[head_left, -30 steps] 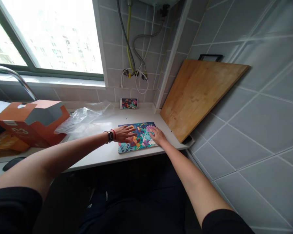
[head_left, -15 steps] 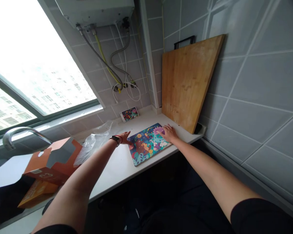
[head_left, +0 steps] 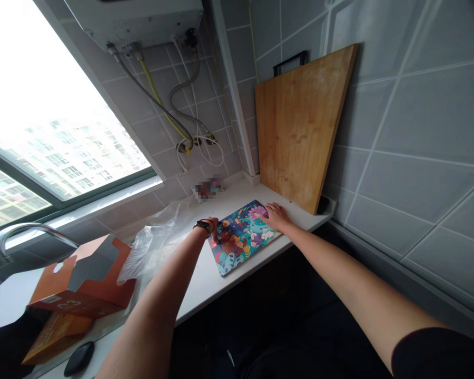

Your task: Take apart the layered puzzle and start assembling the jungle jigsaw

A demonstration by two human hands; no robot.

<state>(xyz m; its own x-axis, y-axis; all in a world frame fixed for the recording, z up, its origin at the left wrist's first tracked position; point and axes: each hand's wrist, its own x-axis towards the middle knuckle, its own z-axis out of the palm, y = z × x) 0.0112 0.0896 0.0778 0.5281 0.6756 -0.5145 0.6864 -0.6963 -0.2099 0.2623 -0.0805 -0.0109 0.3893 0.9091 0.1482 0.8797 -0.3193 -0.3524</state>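
Observation:
A flat board with a colourful picture of animals and plants, which looks like a jigsaw puzzle (head_left: 240,239), lies on the white counter. At its upper left edge my left hand (head_left: 212,229) touches the picture, fingers pointing down; a dark band and a red string circle the wrist. Its fingertips are partly hidden. Flat over the right end of the puzzle rests my right hand (head_left: 277,216), with fingers spread. Behind the puzzle a small picture card (head_left: 208,188), blurred out, leans against the tiled wall.
A bamboo cutting board (head_left: 302,129) leans on the right wall. Clear plastic wrap (head_left: 154,237), an opened orange box (head_left: 89,276) and a black oval object (head_left: 79,359) lie to the left, near a curved faucet (head_left: 35,227). Hoses hang below the heater (head_left: 142,23).
My left hand has moved right and slightly down, further onto the puzzle. My right hand stays at the right end. The view has shifted a little, showing the black oval object more fully.

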